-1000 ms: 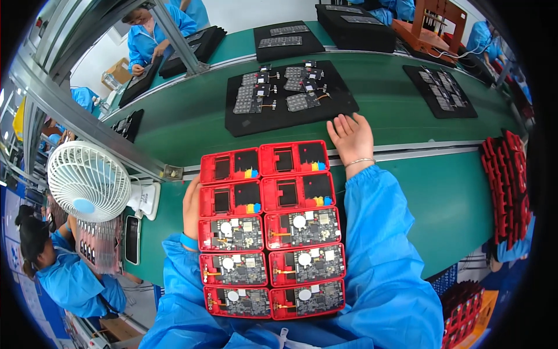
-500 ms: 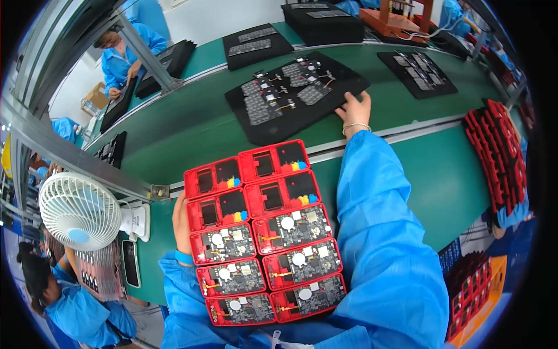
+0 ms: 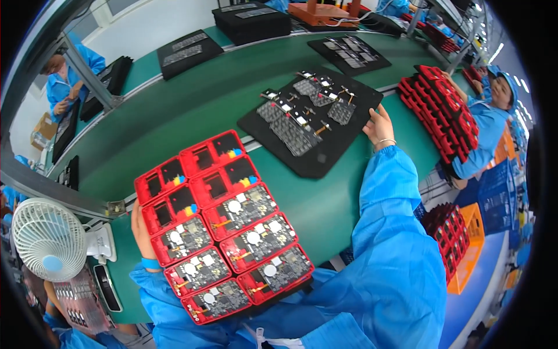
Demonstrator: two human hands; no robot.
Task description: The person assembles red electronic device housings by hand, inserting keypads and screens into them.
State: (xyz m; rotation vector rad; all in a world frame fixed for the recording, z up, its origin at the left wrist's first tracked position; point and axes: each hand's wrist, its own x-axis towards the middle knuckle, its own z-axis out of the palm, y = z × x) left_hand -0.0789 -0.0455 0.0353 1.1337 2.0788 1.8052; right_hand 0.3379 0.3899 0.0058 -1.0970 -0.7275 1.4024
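Centrally, a black mat point(image 3: 308, 165), angular and bearing grey boards point(image 3: 290, 135), spans the rail point(image 3: 250, 143) askew, its right edge grasped by the fingers of the right hand point(image 3: 381, 123); nearer, red cases point(image 3: 202, 195) form two columns, the left hand point(image 3: 141, 232) at their left side, its finger closure indeterminable

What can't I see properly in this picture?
All in the head view:
Left hand: partly hidden by the red cases.
Black mat: its underside is hidden by its own top.
Boards in the cases: their tiniest parts are too small to tell apart.
Orange machine: its top is cut off by the picture's upper edge.
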